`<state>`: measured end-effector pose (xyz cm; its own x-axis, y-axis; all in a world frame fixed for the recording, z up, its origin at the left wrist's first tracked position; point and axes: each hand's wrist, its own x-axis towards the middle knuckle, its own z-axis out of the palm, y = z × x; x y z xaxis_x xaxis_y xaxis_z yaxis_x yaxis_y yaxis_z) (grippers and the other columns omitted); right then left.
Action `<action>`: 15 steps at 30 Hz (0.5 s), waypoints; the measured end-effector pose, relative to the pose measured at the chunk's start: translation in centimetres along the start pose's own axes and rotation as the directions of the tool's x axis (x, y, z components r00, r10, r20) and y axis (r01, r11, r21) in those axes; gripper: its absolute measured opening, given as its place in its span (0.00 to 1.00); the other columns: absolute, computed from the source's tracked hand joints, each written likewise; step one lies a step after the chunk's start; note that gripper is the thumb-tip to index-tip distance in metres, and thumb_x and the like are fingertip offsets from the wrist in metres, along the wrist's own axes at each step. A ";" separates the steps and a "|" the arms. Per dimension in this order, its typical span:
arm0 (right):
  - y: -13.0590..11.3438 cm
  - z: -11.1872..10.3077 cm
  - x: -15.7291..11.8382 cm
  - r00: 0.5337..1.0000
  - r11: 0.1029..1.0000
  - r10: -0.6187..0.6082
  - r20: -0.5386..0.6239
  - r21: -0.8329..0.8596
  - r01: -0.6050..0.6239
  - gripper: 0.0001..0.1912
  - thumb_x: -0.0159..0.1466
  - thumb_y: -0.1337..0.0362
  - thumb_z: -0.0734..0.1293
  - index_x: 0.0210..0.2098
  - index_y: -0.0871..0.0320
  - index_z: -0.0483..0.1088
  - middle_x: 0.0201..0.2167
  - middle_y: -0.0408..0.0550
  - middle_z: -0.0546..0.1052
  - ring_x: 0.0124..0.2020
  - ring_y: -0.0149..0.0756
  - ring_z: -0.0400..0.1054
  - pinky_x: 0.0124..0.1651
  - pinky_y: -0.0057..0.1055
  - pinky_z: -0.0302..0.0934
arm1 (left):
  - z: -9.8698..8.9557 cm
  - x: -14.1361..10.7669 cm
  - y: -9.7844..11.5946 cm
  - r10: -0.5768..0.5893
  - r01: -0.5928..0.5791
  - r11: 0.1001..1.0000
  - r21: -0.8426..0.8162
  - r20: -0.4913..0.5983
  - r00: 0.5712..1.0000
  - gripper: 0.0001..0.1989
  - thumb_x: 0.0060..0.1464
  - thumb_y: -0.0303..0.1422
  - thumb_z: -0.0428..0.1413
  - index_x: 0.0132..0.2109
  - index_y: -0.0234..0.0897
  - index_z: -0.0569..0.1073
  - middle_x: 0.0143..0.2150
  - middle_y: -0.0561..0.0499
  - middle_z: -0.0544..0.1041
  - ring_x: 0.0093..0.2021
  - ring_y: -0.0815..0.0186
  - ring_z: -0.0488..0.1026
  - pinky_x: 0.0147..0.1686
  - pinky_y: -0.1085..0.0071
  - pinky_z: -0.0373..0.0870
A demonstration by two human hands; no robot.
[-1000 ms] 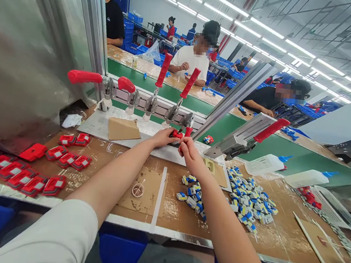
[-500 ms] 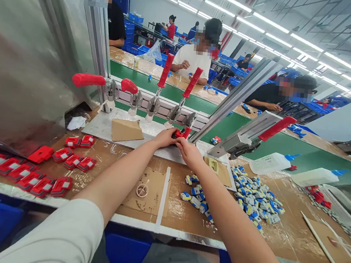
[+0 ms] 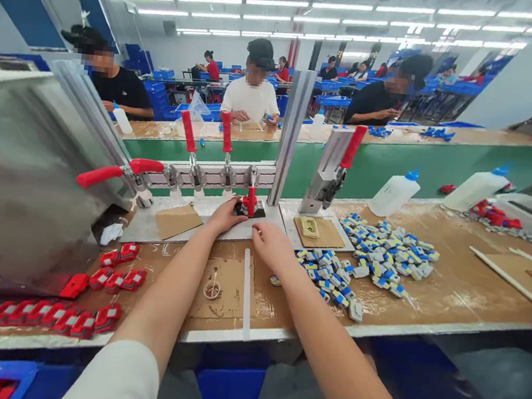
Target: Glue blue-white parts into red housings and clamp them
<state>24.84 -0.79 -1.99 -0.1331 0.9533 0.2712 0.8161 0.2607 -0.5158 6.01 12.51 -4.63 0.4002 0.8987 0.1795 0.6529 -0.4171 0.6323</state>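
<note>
My left hand is at the left end of a small black block on the metal base plate, its thumb in front and its fingers partly hidden behind. Directly over the block is the red handle of a toggle clamp, pointing down. My right hand hovers near the plate's front edge, just right of the block and apart from it. Its fingers are curled inward, and whatever they hold is hidden. To its right, a beige moulded piece lies on cardboard.
More red-handled toggle clamps line the rail. Blue, grey and yellow parts are heaped at right near a white bottle. Red parts stand in rows at left. A small cup with a stick sits in front. Co-workers sit across the bench.
My view has levelled and turned right. My right hand has drawn back from the block toward the plate's front edge, while my left hand stays at the block.
</note>
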 end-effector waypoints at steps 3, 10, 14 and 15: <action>-1.4 1.1 -1.4 0.999 0.999 -0.051 -0.001 0.001 0.051 0.14 0.75 0.65 0.61 0.45 0.59 0.79 0.45 0.56 0.82 0.49 0.47 0.74 0.52 0.39 0.64 | -0.3 0.1 0.2 0.021 -0.023 0.998 0.052 0.030 0.999 0.36 0.57 0.41 0.65 0.70 0.39 0.66 0.70 0.41 0.73 0.70 0.49 0.69 0.70 0.55 0.65; -2.8 1.6 -2.7 0.977 0.977 -0.212 0.030 0.009 0.212 0.15 0.76 0.64 0.61 0.43 0.62 0.79 0.42 0.56 0.82 0.46 0.45 0.74 0.52 0.39 0.63 | -1.1 0.2 0.9 0.032 -0.046 0.987 0.154 0.088 0.996 0.32 0.60 0.43 0.63 0.68 0.39 0.69 0.67 0.43 0.76 0.66 0.48 0.73 0.65 0.55 0.69; -3.1 1.9 -3.1 0.954 0.956 -0.293 0.060 0.008 0.293 0.15 0.76 0.65 0.61 0.42 0.63 0.79 0.41 0.56 0.82 0.45 0.45 0.74 0.51 0.39 0.63 | -1.1 0.1 1.4 0.034 -0.048 0.984 0.174 0.081 0.996 0.33 0.60 0.42 0.63 0.69 0.37 0.68 0.68 0.41 0.75 0.67 0.48 0.72 0.67 0.54 0.68; -3.1 2.0 -3.2 0.948 0.950 -0.312 0.065 0.008 0.312 0.15 0.76 0.65 0.61 0.41 0.63 0.79 0.41 0.56 0.82 0.45 0.45 0.74 0.51 0.39 0.63 | -0.9 0.0 1.5 0.023 -0.038 0.980 0.195 0.078 0.997 0.34 0.60 0.42 0.63 0.70 0.36 0.68 0.69 0.40 0.74 0.68 0.48 0.71 0.68 0.54 0.67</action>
<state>21.64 -4.37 -2.90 -0.4172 0.8322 0.3652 0.7292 0.5463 -0.4121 6.39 11.97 -2.96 0.4642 0.8754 0.1350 0.7499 -0.4695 0.4661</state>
